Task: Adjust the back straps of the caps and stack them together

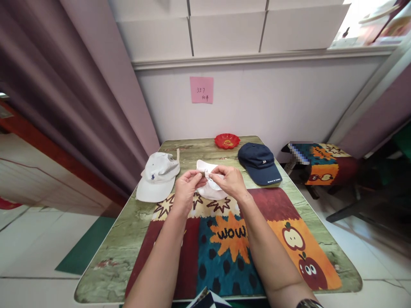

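A white cap (pixel 212 193) lies on the patterned mat in the middle of the table, its brim toward the wall. Above it, my left hand (pixel 189 185) and my right hand (pixel 231 179) meet with pinched fingers. Between the fingertips is a short strap (pixel 206 174) of the white cap, with a small dark piece at its left end by my left thumb. My hands cover part of the cap. To the left sits a light grey cap (pixel 159 175) with a small dark logo and a loose strap. A navy cap (pixel 259 161) rests on the right.
A red scalloped dish (pixel 227 141) stands at the table's back edge by the wall. The colourful mat (pixel 221 273) covers the table's front. A stool (pixel 327 164) with a similar cover stands at the right, and a curtain (pixel 96 77) hangs at the left.
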Tool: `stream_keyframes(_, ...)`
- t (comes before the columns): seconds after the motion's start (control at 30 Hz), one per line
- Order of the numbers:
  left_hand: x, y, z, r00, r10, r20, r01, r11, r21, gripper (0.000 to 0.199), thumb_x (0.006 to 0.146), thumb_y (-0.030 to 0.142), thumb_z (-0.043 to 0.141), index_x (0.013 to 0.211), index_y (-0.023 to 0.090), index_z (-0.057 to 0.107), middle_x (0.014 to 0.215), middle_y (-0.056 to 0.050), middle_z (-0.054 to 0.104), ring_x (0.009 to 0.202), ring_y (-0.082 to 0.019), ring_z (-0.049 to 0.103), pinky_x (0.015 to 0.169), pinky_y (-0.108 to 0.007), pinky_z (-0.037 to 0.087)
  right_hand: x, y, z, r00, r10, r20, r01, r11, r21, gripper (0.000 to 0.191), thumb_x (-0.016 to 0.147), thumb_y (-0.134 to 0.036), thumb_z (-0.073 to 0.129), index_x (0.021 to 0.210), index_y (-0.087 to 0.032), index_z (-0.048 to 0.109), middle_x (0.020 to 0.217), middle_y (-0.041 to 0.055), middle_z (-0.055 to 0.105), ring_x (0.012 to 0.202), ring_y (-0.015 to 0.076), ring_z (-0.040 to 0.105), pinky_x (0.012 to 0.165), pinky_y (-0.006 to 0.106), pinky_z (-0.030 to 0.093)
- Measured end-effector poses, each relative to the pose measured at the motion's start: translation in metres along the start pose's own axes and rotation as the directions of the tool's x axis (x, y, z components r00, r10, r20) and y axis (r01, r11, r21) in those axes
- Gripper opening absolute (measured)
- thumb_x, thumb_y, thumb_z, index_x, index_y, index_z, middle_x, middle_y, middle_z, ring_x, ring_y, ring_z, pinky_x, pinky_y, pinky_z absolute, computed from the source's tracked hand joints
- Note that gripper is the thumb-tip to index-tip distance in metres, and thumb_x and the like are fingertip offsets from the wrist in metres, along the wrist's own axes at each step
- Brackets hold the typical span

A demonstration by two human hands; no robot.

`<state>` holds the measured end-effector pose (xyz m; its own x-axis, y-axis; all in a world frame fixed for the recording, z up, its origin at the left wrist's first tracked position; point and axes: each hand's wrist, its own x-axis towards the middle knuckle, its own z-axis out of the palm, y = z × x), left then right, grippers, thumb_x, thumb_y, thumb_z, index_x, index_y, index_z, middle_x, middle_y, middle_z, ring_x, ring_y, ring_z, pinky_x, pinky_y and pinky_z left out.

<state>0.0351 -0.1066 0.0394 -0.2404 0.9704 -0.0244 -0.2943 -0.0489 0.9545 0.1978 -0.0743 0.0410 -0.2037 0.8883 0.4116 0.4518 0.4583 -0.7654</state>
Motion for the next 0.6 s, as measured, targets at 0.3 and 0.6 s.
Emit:
stream_keyframes(0.3, 0.0, -0.001, 0.004, 0.999, 0.019, 0.036, -0.022, 0.995, 0.095, 0.04, 0.059, 0.038, 0.087, 0.084, 0.014, 0.068, 0.074, -0.004, 0.072, 0.064, -0.015, 0.069, 0.072, -0.03, 0.055, -0.001, -0.003, 0.001, 1.0, -0.008, 0.012, 0.008, 1.0, -0.011, 0.015, 0.084, -0.036, 0.066, 0.076, -0.025, 0.073, 0.082, 0.0002, 0.076, 0.074, 0.018, 0.066, 0.066, 0.026, 0.041)
stream_keyframes(0.6, 0.007, -0.001, -0.002, 1.0, -0.022, 0.008, 0.021, 0.997, 0.079, 0.039, 0.057, 0.037, 0.087, 0.081, 0.013, 0.067, 0.073, -0.003, 0.07, 0.064, -0.015, 0.069, 0.069, -0.027, 0.054, 0.004, 0.014, -0.017, 0.987, 0.092, 0.133, -0.114, 0.979, 0.168, 0.018, 0.081, -0.036, 0.065, 0.086, -0.021, 0.074, 0.069, 0.0006, 0.07, 0.058, 0.0135, 0.056, 0.056, 0.024, 0.037)
